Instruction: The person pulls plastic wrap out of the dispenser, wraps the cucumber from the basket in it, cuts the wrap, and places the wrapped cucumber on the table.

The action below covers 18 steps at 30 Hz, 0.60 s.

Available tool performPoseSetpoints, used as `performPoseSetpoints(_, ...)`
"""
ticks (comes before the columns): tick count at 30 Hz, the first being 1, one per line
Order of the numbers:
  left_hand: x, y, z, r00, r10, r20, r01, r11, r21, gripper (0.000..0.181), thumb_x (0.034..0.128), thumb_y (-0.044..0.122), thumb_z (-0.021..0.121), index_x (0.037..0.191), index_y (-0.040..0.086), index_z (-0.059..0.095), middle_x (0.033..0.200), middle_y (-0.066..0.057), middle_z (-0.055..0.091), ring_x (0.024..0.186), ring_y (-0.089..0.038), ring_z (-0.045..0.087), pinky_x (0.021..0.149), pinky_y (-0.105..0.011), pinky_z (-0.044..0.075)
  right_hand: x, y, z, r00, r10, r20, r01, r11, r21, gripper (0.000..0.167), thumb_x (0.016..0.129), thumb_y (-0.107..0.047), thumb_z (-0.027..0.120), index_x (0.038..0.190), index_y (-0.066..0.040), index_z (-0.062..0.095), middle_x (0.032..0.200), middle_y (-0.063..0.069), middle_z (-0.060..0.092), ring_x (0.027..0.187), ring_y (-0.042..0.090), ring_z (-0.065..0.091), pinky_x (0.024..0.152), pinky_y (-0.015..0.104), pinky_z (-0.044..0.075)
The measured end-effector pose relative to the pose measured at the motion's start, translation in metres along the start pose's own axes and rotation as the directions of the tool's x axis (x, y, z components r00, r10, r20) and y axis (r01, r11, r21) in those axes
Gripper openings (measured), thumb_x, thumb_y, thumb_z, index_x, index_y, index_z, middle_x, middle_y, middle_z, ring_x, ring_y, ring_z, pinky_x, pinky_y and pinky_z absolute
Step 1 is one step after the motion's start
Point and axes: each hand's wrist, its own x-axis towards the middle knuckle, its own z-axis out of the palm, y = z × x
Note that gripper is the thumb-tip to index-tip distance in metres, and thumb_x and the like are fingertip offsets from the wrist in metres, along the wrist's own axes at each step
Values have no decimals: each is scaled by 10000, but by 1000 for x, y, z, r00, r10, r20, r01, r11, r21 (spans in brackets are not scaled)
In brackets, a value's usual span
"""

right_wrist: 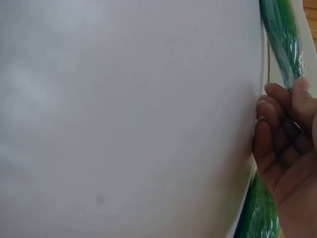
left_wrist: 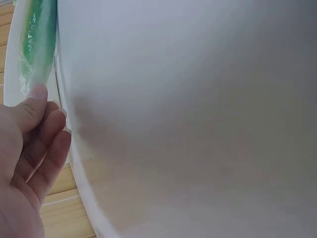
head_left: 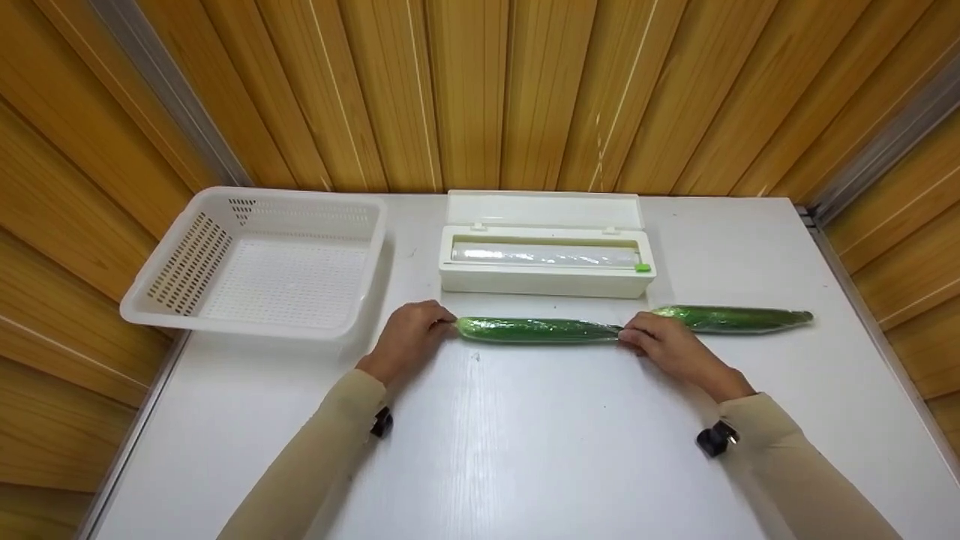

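A green cucumber [head_left: 536, 330] in clear plastic wrap lies crosswise between the two hands. My left hand [head_left: 411, 336] pinches the wrap at its left end; the left wrist view shows thumb and forefinger on the gathered film beside the cucumber [left_wrist: 38, 44]. At the other end my right hand [head_left: 671, 349] pinches the twisted wrap, with the film bunched at the fingertips in the right wrist view. A second wrapped cucumber [head_left: 739, 319] lies just beyond the right hand, its left tip partly hidden by that hand.
Behind the cucumber stands a white cling film box [head_left: 547, 283] with its lid raised, a film roll [head_left: 544, 254] inside and a green slider [head_left: 643, 268] at its right. A white perforated basket [head_left: 262, 324] sits at the left. Wood-patterned panels [head_left: 465, 97] border the white table [head_left: 525, 450].
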Motion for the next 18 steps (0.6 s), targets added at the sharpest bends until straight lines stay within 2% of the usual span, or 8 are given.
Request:
performPoseSetpoints(3, 0, -2, 0, 999, 37, 2, -37, 999, -6, 77, 956, 18, 770, 1016, 34, 818, 976, -68, 781, 949, -257, 751, 889, -389, 590, -1, -2, -2, 999, 31, -20, -31, 999, 7, 69, 994, -83, 748, 1010, -91, 815, 843, -96, 660, 770, 90, 560, 700, 254, 469)
performPoseSetpoints(7, 0, -4, 0, 996, 87, 5, -87, 996, -22, 70, 962, -2, 752, 996, 21, 809, 969, -77, 776, 945, -264, 750, 880, -385, 591, -1, -3, -2, 997, 54, -52, -55, 998, -20, 218, 966, -102, 789, 1174, -42, 809, 963, -26, 741, 829, 122, 591, 739, 255, 482)
performPoseSetpoints(9, 1, -5, 0, 994, 108, 8, -108, 994, -29, 65, 963, -4, 746, 987, 13, 805, 964, -81, 775, 944, -267, 750, 878, -386, 591, -1, -3, -2, 996, 67, -54, -68, 997, -28, 259, 960, -109, 797, 1206, -28, 794, 1004, 13, 759, 855, 133, 613, 753, 267, 496)
performPoseSetpoints(12, 1, -6, 1, 992, 124, 9, -124, 992, -26, 64, 962, -4, 742, 983, 13, 800, 960, -82, 770, 938, -268, 747, 873, -392, 592, -1, -4, -1, 996, 72, -58, -75, 996, -44, 249, 950, -111, 807, 1186, -32, 793, 1019, 24, 766, 878, 136, 638, 763, 283, 515)
performPoseSetpoints(14, 2, -6, 0, 994, 112, 18, -112, 993, -29, 82, 976, -8, 726, 995, 16, 802, 968, -81, 770, 947, -268, 746, 882, -393, 590, 0, -3, 0, 997, 49, -66, -52, 998, -47, 206, 940, -78, 807, 1143, -42, 802, 989, 1, 763, 866, 122, 639, 755, 284, 519)
performPoseSetpoints(18, 3, -6, -1, 997, 63, 42, -62, 998, -23, 101, 1000, -13, 701, 1028, 9, 796, 982, -87, 764, 963, -273, 739, 893, -398, 586, 2, -2, 1, 993, -72, -92, 63, 994, -92, 114, 915, 7, 797, 1008, -58, 811, 837, -63, 699, 754, 83, 588, 678, 285, 505)
